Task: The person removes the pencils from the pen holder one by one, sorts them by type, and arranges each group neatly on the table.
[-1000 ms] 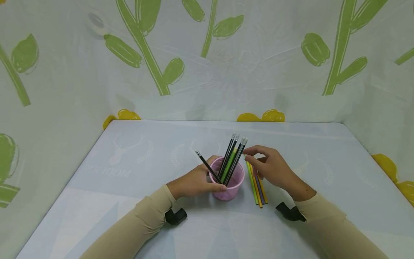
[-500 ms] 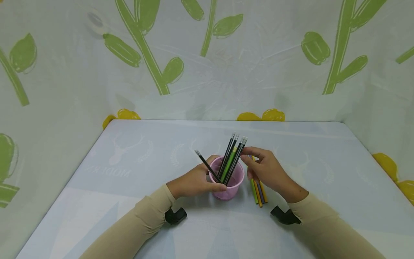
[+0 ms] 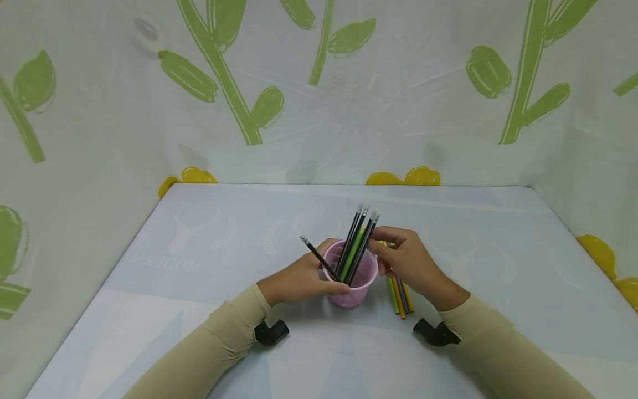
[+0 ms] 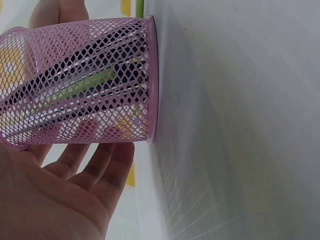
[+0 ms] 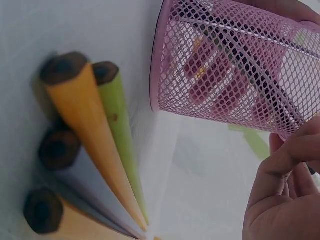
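My left hand [image 3: 304,280] holds a pink mesh pencil cup [image 3: 346,301] from its left side, thumb along the near rim. Several black pencils [image 3: 351,233] with eraser ends stand in the cup around one green pencil [image 3: 353,254]. Another black pencil [image 3: 315,252] leans left over the rim. My right hand [image 3: 411,257] is at the cup's right side, bent fingertips close by the black pencils. In the right wrist view its fingers [image 5: 282,165] overlap the rim; I cannot tell whether they pinch anything. In the left wrist view the cup [image 4: 95,82] stands over my palm.
Several coloured pencils, among them an orange pencil [image 3: 401,302], lie side by side on the table just right of the cup, partly below my right hand. A pale patterned cover lies on the table [image 3: 239,210]. Leaf-patterned walls [image 3: 399,111] rise behind it.
My right hand has moved left from above the loose coloured pencils to the cup's right rim and the black pencils. The left-leaning pencil has dipped slightly. My left hand stays put on the cup.
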`<state>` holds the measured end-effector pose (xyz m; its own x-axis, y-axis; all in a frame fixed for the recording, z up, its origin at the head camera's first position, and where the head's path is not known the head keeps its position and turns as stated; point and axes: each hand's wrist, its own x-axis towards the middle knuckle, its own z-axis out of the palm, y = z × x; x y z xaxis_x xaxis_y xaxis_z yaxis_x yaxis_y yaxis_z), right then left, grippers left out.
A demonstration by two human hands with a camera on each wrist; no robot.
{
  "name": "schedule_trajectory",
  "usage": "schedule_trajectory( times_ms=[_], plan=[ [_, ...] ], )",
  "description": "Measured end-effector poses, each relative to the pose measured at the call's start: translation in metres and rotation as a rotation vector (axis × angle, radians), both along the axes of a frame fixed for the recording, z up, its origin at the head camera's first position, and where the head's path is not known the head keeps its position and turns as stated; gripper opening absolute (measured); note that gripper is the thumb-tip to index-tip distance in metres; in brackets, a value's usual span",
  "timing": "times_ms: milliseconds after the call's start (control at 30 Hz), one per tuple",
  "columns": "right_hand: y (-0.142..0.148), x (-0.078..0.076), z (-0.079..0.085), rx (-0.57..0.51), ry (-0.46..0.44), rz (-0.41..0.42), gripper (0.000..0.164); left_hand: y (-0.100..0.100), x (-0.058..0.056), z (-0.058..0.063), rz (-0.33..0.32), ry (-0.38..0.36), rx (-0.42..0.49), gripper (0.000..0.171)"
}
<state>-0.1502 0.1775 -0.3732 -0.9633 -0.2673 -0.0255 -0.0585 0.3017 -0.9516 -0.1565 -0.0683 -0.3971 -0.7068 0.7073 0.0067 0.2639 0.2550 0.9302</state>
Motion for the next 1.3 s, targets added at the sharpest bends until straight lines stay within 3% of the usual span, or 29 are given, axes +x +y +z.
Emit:
schedule_trajectory(
  times_ms=[233, 633, 867, 1100, 1300],
  plan=[
    [0.000, 0.002, 0.001, 0.000, 0.037, 0.016, 0.028, 0.002, 0.000, 0.000, -0.001, -0.022, 0.005, 0.080],
    [-0.002, 0.007, 0.006, -0.008, 0.015, -0.007, 0.026, 0.003, 0.000, 0.001, 0.000, -0.031, -0.003, 0.079],
    [-0.001, 0.008, 0.008, 0.018, 0.011, -0.056, 0.023, 0.002, -0.001, -0.001, -0.001, -0.031, 0.007, 0.078],
    [0.007, 0.007, 0.015, 0.075, 0.146, -0.104, 0.022, 0.001, 0.000, -0.001, 0.016, 0.039, -0.037, 0.079],
    [0.013, 0.006, 0.019, 0.057, 0.232, -0.132, 0.018, 0.001, 0.001, -0.001, 0.030, 0.036, -0.062, 0.079]
  ],
)
